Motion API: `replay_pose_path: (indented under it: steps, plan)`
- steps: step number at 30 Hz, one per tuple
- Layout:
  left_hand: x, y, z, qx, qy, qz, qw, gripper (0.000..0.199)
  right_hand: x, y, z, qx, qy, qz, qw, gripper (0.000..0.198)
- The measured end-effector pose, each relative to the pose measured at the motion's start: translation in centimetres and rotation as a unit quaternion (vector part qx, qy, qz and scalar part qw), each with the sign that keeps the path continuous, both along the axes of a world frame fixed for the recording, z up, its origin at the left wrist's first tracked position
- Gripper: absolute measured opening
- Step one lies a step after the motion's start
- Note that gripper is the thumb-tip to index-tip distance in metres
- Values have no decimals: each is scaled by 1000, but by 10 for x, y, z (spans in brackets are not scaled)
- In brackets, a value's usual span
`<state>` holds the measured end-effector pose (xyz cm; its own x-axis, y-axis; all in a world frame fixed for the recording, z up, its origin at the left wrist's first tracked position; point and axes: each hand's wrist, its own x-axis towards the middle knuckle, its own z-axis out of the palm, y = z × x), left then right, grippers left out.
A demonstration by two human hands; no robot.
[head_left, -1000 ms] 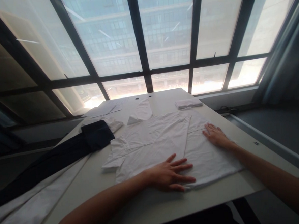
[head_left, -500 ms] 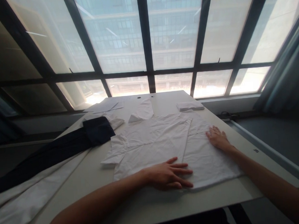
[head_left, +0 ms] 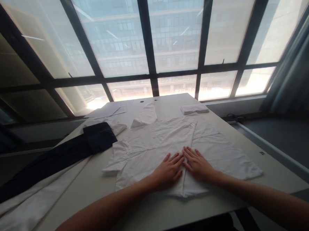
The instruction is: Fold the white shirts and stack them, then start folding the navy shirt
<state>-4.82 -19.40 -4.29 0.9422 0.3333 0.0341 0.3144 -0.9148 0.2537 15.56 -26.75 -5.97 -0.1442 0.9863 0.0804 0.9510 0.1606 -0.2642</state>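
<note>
A white garment (head_left: 150, 140), apparently a wrap-front shirt or jacket, lies spread on the white table (head_left: 275, 171). One sleeve points to the left and another toward the far end. My left hand (head_left: 169, 170) rests flat on its front, left of the slanting front edge, fingers stretched out. Beside it, my right hand (head_left: 198, 163) lies flat on the cloth at that edge, fingers extended. The fingertips of both hands meet or nearly meet near the garment's middle. Neither hand grasps anything.
Dark navy cloth (head_left: 100, 134) lies over more white cloth (head_left: 36, 203) on the left, trailing off the table edge. White papers (head_left: 105, 111) lie at the far left. A folded white cloth (head_left: 194, 109) sits at the far right. Large windows (head_left: 123, 40) stand behind.
My right hand has slid left from the garment's right side to its middle, beside my left hand. My left hand has shifted slightly away from me and left. The view has turned slightly.
</note>
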Motion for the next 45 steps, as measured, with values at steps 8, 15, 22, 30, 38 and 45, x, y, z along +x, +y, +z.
replay_pose_path:
  steps: [8,15,22,30,38,45]
  plan:
    - [-1,-2,3,9,14,5,1000,60,86,3,-13,4,-49,-112,992,69]
    - [0,-4,10,-7,24,10,1000,60,180,-7,-28,28,-99,-217,971,65]
    - [-1,-3,9,-5,20,7,1000,60,200,-7,-31,34,-96,-271,957,63]
    - [0,-2,6,-1,12,7,1000,61,158,-5,-16,79,-87,-250,961,61]
    - [0,-1,1,8,-13,3,1000,60,19,8,12,7,39,-30,999,62]
    - [1,1,0,14,-38,-9,999,62,-5,11,5,-12,39,4,999,60]
